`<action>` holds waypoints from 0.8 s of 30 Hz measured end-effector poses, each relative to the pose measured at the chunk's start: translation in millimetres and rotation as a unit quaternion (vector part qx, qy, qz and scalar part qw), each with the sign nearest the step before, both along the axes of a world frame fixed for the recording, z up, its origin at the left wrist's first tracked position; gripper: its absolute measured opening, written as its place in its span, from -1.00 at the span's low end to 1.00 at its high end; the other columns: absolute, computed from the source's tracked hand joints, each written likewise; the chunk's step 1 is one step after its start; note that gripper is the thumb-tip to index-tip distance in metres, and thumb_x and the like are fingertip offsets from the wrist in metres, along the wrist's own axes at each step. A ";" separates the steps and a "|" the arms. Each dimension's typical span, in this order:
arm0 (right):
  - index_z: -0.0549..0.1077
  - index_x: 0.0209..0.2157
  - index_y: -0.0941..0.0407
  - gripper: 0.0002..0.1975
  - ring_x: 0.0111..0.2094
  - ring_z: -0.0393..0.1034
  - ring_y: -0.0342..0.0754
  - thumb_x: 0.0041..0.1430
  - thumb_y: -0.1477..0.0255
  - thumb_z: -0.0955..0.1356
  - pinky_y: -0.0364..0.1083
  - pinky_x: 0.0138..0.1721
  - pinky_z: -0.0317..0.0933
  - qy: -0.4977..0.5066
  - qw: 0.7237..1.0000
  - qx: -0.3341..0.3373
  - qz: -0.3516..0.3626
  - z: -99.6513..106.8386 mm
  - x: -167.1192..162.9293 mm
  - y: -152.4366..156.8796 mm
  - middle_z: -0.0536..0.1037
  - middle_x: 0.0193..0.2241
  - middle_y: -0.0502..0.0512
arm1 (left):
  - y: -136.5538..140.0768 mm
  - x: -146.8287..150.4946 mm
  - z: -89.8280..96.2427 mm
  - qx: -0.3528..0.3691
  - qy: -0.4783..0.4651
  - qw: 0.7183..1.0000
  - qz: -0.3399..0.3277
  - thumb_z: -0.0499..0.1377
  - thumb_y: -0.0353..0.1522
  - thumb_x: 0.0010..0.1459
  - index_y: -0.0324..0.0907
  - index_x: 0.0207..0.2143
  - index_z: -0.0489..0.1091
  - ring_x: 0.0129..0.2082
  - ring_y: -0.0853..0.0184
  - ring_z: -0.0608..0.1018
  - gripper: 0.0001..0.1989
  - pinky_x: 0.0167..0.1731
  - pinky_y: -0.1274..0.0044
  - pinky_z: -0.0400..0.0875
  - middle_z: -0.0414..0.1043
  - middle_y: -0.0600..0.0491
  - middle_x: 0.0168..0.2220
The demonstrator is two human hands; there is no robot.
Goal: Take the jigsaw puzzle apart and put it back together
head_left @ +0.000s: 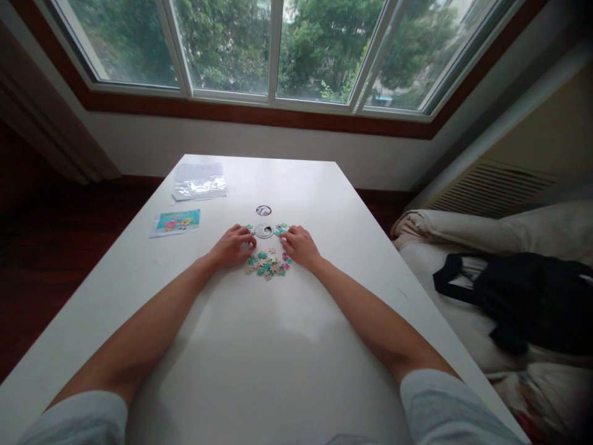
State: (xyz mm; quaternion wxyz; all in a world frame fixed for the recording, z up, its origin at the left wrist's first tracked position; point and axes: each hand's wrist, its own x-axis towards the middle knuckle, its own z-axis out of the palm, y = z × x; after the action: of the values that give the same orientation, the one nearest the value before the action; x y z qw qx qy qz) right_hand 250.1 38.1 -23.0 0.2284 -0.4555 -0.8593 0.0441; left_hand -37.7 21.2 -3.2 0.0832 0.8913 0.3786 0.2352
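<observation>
Both arms are stretching forward over the white desk [259, 358], and the puzzle pieces [269, 267] are lying in a loose heap between and slightly nearer the person than the two hands. The left hand [233, 246] is resting just beside the heap's left edge, its fingers curling inward; I am not managing to tell whether they are pinching a piece. The right hand [300, 246] is bending its fingers down by a few teal pieces [280, 229] on the far side, and whether they are gripping one or only touching it is escaping me too.

A round grey disc [264, 231] is sitting between the hands, with a smaller round disc [264, 211] lying beyond it. Off to the left, a picture card [176, 222] is showing bright cartoon figures, and a clear plastic bag [200, 181] is lying behind it.

Many pieces are showing their pale backs, so handling them well is probably calling for a light pinch at the edges, turning them singly, and spreading them flat. Pressing or sweeping would be risking scattering such small, thin pieces.
</observation>
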 end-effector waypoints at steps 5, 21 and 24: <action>0.60 -0.04 0.04 -0.78 -0.08 0.31 0.07 0.33 0.34 0.38 0.04 0.01 0.17 0.018 0.998 0.007 0.067 1.9 -1.1 -3.1 0.51 -0.16 0.15 | 1.1 -0.3 -1.9 0.003 -0.008 1.000 0.000 0.22 -0.37 0.19 -0.07 -0.19 0.56 -0.06 0.18 0.41 -0.85 0.04 0.33 0.34 0.47 -0.03 -0.10; 0.57 -0.20 0.05 -0.88 -0.08 0.31 0.08 0.28 0.32 0.43 0.03 0.00 0.11 0.014 0.995 -0.038 0.095 6.0 -11.1 -9.5 0.52 -0.20 0.13 | 4.9 1.8 -5.2 0.013 -0.015 0.999 0.028 0.11 -0.34 0.36 -0.10 -0.22 0.57 -0.15 0.20 0.43 -0.78 -0.09 0.37 0.37 0.52 -0.04 -0.21; 0.55 -0.21 0.07 -0.87 -0.08 0.31 0.08 0.26 0.33 0.44 0.02 0.00 0.10 0.029 0.994 -0.034 0.098 5.2 -11.3 -9.6 0.52 -0.21 0.12 | 4.3 3.5 -5.4 0.013 -0.011 0.999 0.029 0.11 -0.34 0.35 -0.11 -0.26 0.55 -0.17 0.21 0.43 -0.79 -0.11 0.38 0.37 0.51 -0.03 -0.24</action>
State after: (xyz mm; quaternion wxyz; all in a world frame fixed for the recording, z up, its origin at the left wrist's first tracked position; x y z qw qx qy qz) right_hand 238.8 28.6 -17.8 0.2318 -0.3750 -0.8910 0.1085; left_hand -34.1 25.5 -8.6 0.0685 0.8785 0.4003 0.2518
